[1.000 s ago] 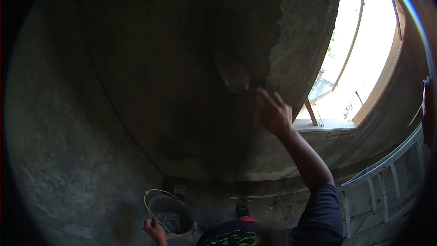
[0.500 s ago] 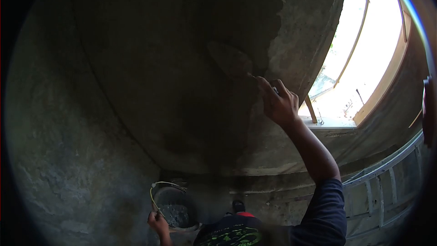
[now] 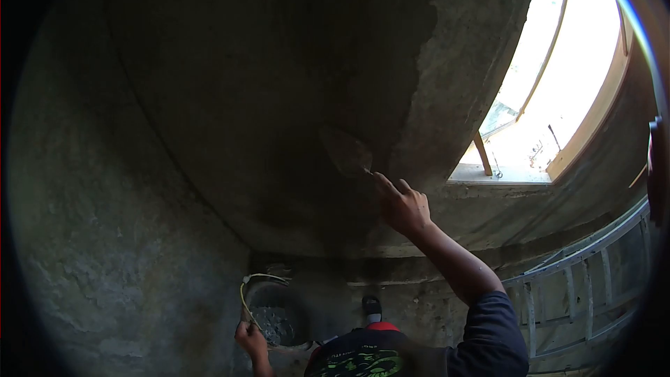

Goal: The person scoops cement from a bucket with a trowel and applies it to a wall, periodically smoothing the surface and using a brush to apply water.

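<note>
Dim room, bare grey walls. Right grip (image 3: 403, 208) closed on the trowel's handle end, forearm reaching up and across. Trowel (image 3: 346, 153) in front of the facing wall (image 3: 464, 73), tip up and to the left; between the wall's left corner line and the lower-left corner of the window opening (image 3: 565, 91). Whether the blade touches the wall: too dark to tell. Wall patchy, a darker area around the trowel, paler strip along the window edge.

Left grip (image 3: 252, 338) low down, fingers closed on the pale yellow handle (image 3: 245, 297) of a bucket (image 3: 278, 293). Bucket near the foot of that corner line, opening upward, lumpy grey mix (image 3: 279, 324) inside; cannot tell whether it rests on the floor.

Nearby: dark shoe (image 3: 371, 304) below the wall's foot; metal ladder (image 3: 590, 290) at lower right.
</note>
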A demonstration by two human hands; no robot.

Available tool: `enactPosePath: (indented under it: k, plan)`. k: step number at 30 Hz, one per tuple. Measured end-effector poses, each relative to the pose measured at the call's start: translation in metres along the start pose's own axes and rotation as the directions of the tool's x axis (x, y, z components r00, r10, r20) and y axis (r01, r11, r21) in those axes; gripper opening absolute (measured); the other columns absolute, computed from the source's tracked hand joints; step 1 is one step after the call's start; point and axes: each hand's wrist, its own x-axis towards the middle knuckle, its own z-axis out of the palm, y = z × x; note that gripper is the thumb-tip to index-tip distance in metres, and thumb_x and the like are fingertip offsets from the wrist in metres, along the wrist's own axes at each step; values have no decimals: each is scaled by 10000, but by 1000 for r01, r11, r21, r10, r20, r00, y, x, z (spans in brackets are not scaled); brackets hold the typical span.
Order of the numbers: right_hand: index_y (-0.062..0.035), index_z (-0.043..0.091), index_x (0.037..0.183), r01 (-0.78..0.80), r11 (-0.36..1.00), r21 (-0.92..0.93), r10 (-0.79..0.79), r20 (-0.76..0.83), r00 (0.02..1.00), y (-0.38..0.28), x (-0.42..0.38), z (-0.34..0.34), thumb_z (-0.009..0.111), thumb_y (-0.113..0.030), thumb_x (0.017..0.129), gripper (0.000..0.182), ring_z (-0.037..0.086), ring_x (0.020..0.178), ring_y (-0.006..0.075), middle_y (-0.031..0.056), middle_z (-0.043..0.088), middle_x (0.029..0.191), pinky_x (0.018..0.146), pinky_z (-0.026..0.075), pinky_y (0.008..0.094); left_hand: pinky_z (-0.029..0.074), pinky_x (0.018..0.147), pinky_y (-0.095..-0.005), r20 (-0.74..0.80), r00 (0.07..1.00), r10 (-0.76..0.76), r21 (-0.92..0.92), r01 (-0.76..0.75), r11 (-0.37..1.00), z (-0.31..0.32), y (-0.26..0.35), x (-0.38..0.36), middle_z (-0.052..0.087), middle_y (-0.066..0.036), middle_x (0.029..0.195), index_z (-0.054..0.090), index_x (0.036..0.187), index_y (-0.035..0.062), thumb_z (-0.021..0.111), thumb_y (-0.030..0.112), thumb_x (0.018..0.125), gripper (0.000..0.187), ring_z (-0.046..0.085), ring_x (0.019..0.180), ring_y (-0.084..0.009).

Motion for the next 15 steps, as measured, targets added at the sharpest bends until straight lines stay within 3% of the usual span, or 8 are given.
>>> enactPosePath:
  k: [1, 2, 5, 8, 11, 13, 15]
  plan:
    - [-238, 460, 1480, 48, 997, 64, -46, -39, 998, 3, -2, -8, 637, -167, 867, 642, 671, 682, 387, 163, 612, 919, 596, 561, 483, 370, 569, -437, -23, 1000, 15, 7, -15, 1000, 3, -1, -2, 477, -171, 594, 414, 677, -52, 597, -22, 728, 193, 426, 556, -259]
    - [-238, 474, 1470, 101, 991, 91, -81, -200, 976, 9, 9, -15, 652, -186, 868, 630, 668, 678, 386, 158, 614, 899, 593, 555, 491, 370, 569, -437, -25, 1000, 15, 1, -15, 1000, 5, -2, -4, 477, -171, 594, 414, 677, -52, 597, -22, 728, 193, 426, 556, -259]
    - [-234, 494, 1451, 208, 974, 86, -130, -540, 831, 13, 77, -64, 654, -204, 889, 585, 651, 660, 398, 167, 615, 876, 583, 539, 509, 367, 563, -439, -49, 999, -9, -13, 8, 1000, 4, 2, -6, 473, -172, 594, 412, 678, -50, 601, -20, 740, 201, 429, 551, -257]
    - [-229, 507, 1435, 128, 991, 31, -92, -538, 838, -1, 116, -102, 627, -194, 911, 538, 652, 670, 399, 169, 617, 892, 584, 540, 510, 370, 604, -426, 5, 997, -74, 5, 74, 997, 3, -4, -4, 445, -171, 642, 388, 711, -71, 606, -34, 760, 227, 391, 618, -244]
    - [-236, 521, 1418, 88, 993, -76, -114, -482, 869, 5, 120, -84, 603, -191, 926, 500, 664, 695, 383, 167, 621, 922, 585, 541, 511, 375, 607, -441, -28, 1000, 4, 30, -3, 1000, 2, -3, -2, 474, -199, 648, 408, 713, -79, 615, -27, 761, 219, 403, 609, -283]
    - [-251, 522, 1416, 102, 980, -169, -148, -290, 945, 10, 89, -57, 602, -181, 909, 518, 677, 712, 357, 160, 612, 934, 577, 546, 489, 370, 605, -455, -57, 997, -47, 11, 48, 999, -3, 2, -8, 494, -226, 662, 425, 714, -83, 621, -21, 755, 209, 402, 605, -311]
    - [-246, 514, 1428, 125, 984, -124, -156, -282, 947, 13, 61, -30, 605, -165, 891, 550, 674, 694, 346, 148, 602, 925, 573, 549, 478, 391, 597, -454, -69, 997, -29, 39, 31, 999, -2, -13, -11, 525, -217, 652, 460, 704, -75, 625, 3, 763, 192, 441, 586, -317]
